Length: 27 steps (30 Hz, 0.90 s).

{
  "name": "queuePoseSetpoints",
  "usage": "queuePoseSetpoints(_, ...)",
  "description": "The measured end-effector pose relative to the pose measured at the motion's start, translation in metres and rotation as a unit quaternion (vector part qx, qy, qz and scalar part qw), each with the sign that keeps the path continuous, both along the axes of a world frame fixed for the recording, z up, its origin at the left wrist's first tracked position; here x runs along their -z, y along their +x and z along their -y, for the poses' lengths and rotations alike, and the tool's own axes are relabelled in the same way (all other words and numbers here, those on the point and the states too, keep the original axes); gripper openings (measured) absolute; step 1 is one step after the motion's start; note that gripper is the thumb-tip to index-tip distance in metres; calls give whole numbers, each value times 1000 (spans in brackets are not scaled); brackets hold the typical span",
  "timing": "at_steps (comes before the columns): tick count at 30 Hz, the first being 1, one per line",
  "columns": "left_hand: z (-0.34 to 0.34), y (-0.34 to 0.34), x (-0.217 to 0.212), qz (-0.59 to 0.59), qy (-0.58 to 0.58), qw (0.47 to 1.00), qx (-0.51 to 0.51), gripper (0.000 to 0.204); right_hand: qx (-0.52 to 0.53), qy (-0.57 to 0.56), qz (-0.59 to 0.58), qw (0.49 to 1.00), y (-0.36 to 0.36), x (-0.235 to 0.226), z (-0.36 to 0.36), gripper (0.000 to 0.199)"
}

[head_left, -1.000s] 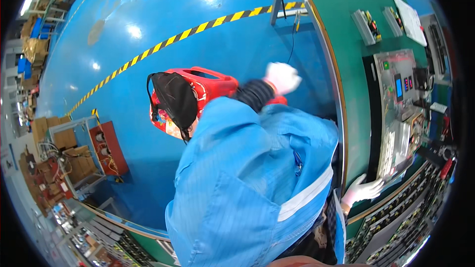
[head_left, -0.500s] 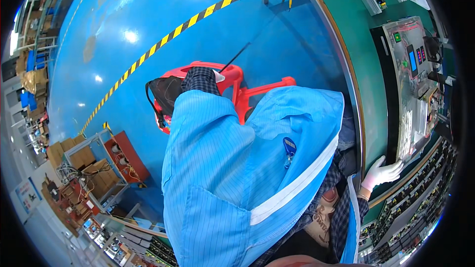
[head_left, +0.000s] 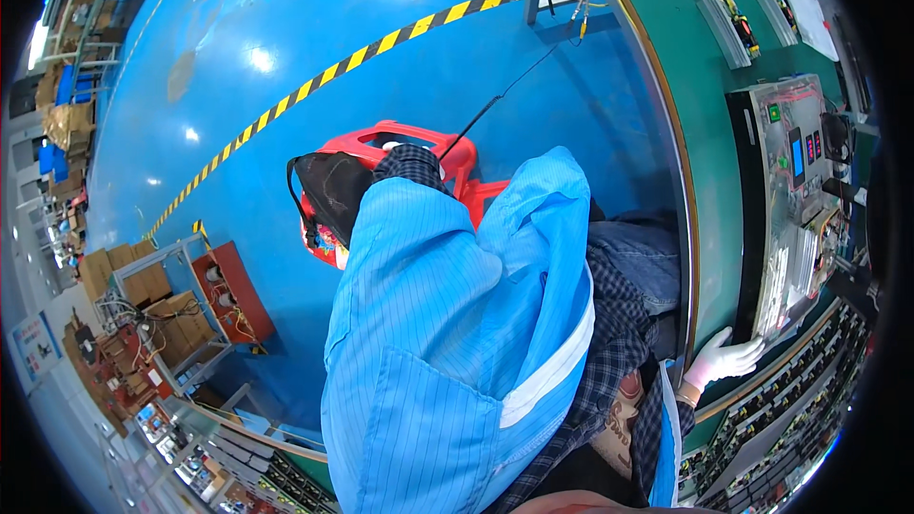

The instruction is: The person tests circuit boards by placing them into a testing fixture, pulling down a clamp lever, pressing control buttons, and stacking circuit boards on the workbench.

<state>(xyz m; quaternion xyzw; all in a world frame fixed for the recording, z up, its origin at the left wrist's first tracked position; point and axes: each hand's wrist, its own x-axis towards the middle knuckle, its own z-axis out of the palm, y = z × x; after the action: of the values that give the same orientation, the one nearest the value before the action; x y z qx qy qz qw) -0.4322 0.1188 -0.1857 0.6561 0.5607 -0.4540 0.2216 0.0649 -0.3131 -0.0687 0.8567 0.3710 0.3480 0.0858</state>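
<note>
My left arm, in a light blue striped smock (head_left: 428, 266) over a dark checked cuff (head_left: 411, 164), reaches down to a red plastic stool (head_left: 462, 157). Only a sliver of white at my left hand (head_left: 391, 145) shows past the cuff; its fingers are hidden. A thin black cord (head_left: 476, 116) runs from beside that cuff toward the bench leg. A black mesh bag (head_left: 328, 186) lies against the stool. My right hand (head_left: 725, 360), white-gloved, rests with fingers stretched out at the near end of the black-framed, clear-covered equipment box (head_left: 752, 219) on the green bench.
The green bench (head_left: 709, 143) runs along the right, with finned metal parts (head_left: 725, 30) farther back. Racks of small boards (head_left: 781, 400) stand at lower right. Cartons (head_left: 171, 328) and a red box (head_left: 233, 290) sit at left. Striped tape (head_left: 357, 59) crosses the blue floor.
My left cuff has shifted slightly lower, and less of the white glove shows. The smock front has swung left, uncovering jeans and the checked shirt. My right hand stays by the box.
</note>
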Motion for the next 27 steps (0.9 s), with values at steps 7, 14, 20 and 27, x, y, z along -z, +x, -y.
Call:
queuePoseSetpoints(7, 13, 21, 3, 0, -6, 1000, 9, 72, 1, 9, 30, 1000, 4, 8, 5, 69)
queuePoseSetpoints(14, 19, 45, 8, -6, -14, 1000, 23, 77, -1, 6, 18, 1000, 7, 5, 6, 68)
queuePoseSetpoints(20, -4, 31, -30, 98, 212, 969, -77, 81, -5, 1, 10, 1000, 5, 5, 5, 66)
queuePoseSetpoints(27, -2, -61, -88, -141, 182, 951, -206, 79, -12, 5, 7, 1000, 7, 6, 4, 65)
